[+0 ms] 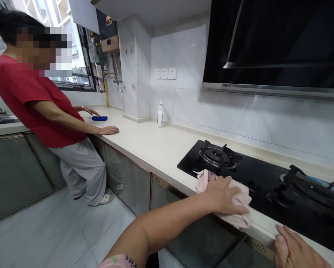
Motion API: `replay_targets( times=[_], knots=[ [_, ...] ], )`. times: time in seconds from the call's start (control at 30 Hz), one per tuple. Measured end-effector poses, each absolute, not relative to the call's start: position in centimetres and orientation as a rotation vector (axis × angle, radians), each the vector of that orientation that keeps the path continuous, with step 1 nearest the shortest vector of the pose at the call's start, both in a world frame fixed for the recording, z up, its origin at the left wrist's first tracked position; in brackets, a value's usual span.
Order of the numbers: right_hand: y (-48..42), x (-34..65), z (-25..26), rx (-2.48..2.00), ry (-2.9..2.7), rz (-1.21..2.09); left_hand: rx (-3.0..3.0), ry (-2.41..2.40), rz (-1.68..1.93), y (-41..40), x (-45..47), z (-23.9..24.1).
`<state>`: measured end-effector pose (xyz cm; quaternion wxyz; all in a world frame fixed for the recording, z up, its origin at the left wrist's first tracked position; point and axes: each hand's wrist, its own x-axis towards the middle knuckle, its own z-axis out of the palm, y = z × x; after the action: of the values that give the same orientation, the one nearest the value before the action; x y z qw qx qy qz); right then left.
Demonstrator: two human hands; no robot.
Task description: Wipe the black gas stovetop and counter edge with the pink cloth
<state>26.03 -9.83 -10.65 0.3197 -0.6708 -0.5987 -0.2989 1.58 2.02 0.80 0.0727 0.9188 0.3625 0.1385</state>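
Observation:
My left hand (224, 197) lies flat on a pale pink cloth (239, 208), pressing it on the front edge of the black glass gas hob (267, 193). The cloth hangs a little over the counter edge. My right hand (292, 249) rests on the counter's front edge at the lower right, fingers stretched out, holding nothing. The hob has a left burner (219, 155) and a right burner (312, 186), with knobs between them.
A person in a red shirt (27, 96) leans on the cream counter (144, 145) at the left, both hands on it, beside a blue cloth (99, 118). A white spray bottle (160, 114) stands by the wall. A black range hood (276, 44) hangs above the hob.

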Motion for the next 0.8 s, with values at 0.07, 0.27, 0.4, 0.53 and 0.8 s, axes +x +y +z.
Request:
replay_targets(
  times=[0.07,0.27,0.4,0.53,0.8],
  knots=[
    [-10.0,25.6,-10.4,-1.774,-1.555,-0.773,2.747,1.115,0.422,2.8,-1.0,1.2],
    [-10.7,23.9,-9.5,-1.783,-1.503,-0.716,2.559,1.660,0.510,6.4,-13.2,2.2],
    [-10.7,23.9,-9.7,-1.755,-1.499,-0.682,2.262,2.178,0.463,9.3,-22.0,3.3],
    [-10.6,23.8,-10.1,-1.708,-1.468,-0.722,2.043,2.437,0.498,10.3,-26.1,3.8],
    [-10.1,23.8,-10.3,-1.591,-1.447,-0.850,2.137,2.424,0.706,5.6,-20.4,0.7]
  ],
)
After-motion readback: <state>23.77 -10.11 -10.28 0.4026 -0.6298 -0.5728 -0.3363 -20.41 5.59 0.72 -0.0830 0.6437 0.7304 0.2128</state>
